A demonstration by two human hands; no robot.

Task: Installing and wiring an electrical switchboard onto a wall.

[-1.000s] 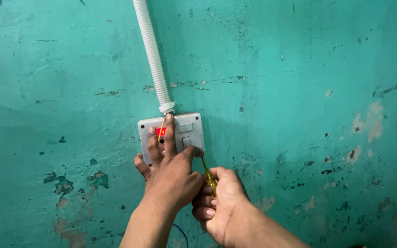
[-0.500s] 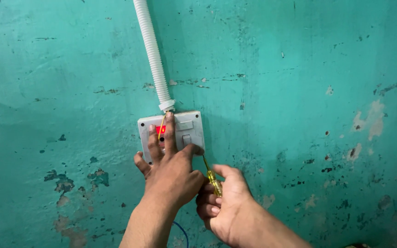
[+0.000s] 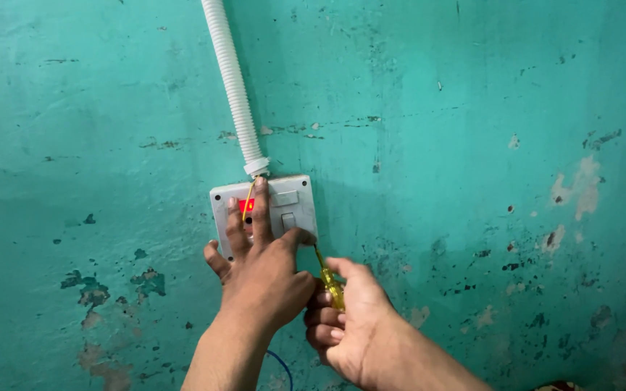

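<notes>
Against the wall [image 3: 436,181], the left hand [image 3: 262,271] lies flat with fingers spread on the grey switch box [image 3: 295,199], pressing it in place, while the right hand [image 3: 353,318] is clamped around a yellow-handled screwdriver [image 3: 330,284] whose tip meets the lower right corner of the box. Done well, this calls for the blade kept square in the screw and steady pressure from the bracing hand. A white ribbed pipe [image 3: 235,87] enters the box from above. Turquoise paint is worn and flaking, with dark patches showing through.
</notes>
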